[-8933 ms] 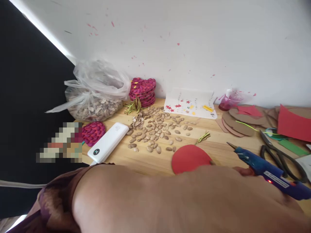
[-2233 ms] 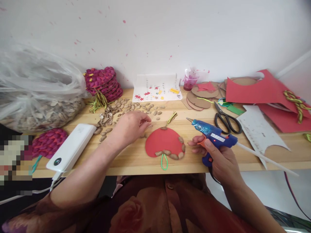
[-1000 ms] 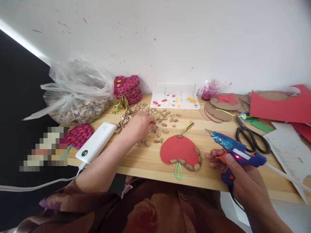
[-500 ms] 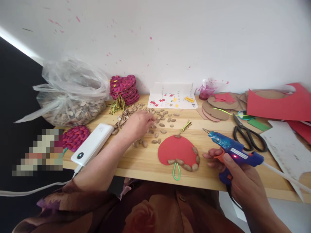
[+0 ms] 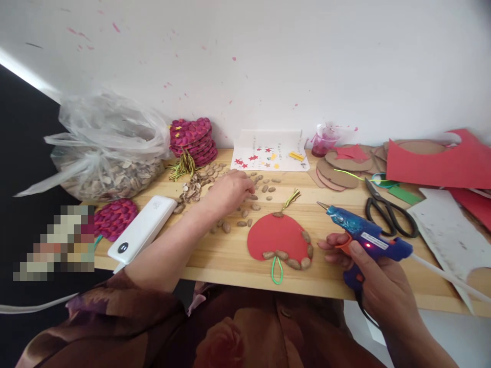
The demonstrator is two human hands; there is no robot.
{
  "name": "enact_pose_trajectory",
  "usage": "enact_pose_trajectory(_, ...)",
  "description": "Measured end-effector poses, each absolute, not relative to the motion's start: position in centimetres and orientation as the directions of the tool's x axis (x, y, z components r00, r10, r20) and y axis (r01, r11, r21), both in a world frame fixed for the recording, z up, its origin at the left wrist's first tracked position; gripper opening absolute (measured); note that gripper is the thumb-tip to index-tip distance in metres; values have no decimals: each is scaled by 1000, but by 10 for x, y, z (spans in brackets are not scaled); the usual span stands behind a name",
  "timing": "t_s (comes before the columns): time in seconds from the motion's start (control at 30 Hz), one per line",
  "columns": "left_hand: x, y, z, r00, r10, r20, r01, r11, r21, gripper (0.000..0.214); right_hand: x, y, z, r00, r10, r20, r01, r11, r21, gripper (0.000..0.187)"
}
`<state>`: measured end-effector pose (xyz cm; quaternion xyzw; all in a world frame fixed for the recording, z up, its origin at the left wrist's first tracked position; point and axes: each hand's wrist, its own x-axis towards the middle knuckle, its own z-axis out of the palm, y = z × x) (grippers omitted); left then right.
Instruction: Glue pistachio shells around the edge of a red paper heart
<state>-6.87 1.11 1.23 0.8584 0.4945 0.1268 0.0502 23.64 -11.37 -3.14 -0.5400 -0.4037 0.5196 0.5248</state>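
Nearest to you, your right hand (image 5: 378, 286) is closed tight around the handle of the blue glue gun (image 5: 364, 237), with one finger on the orange trigger. The gun hangs just above the wooden table (image 5: 230, 258), to the right of the red paper shape (image 5: 274, 234). Its long body runs from near right to far left, and the metal tip points far left, toward the top of the red shape. A small red light glows on its side.

The red shape lies flat near the front edge of the table. A green loop (image 5: 276, 269) sticks out of its near edge and a small tassel (image 5: 291, 197) lies at its far tip, so it runs near to far. A row of brown shells (image 5: 293, 263) sits along its near and right edge. The middle and the left side are bare red, so most of it has no shells yet.

A little farther and to the left, your left hand (image 5: 230, 190) rests on the loose shells (image 5: 264, 188). Its fingers are curled down, and you cannot tell if they pinch one.

Far left stands a plastic bag (image 5: 107, 153) full of shells.
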Motion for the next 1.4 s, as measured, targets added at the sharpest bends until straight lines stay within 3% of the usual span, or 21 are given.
enact_pose_trajectory(0.63,-66,18,2,507,846,166,824,-532,195,19,230,-114,-25,125,989,-77,-132,-60,-989,24)
enact_pose_trajectory(0.97,-52,16,7,463,881,99,875,-472,110,20,231,-115,-25,107,992,-68,-126,-54,-991,23)
enact_pose_trajectory(1.07,-50,12,10,363,926,109,900,-378,219,19,232,-115,-27,109,991,-71,-122,-58,-991,23)
enact_pose_trajectory(1.17,-50,5,16,239,970,50,808,-227,544,14,233,-115,-30,113,992,-62,-134,-46,-990,22)
enact_pose_trajectory(1.27,-49,-7,23,211,970,-124,465,12,885,24,231,-119,-29,90,995,-46,-121,-34,-992,21)
enact_pose_trajectory(1.33,-46,-17,26,240,938,-249,205,202,958,31,229,-124,-25,41,999,-32,-126,-27,-992,22)
enact_pose_trajectory(1.4,-41,-27,26,294,889,-350,22,360,933,34,224,-130,-18,-29,1000,-9,-133,-13,-991,23)
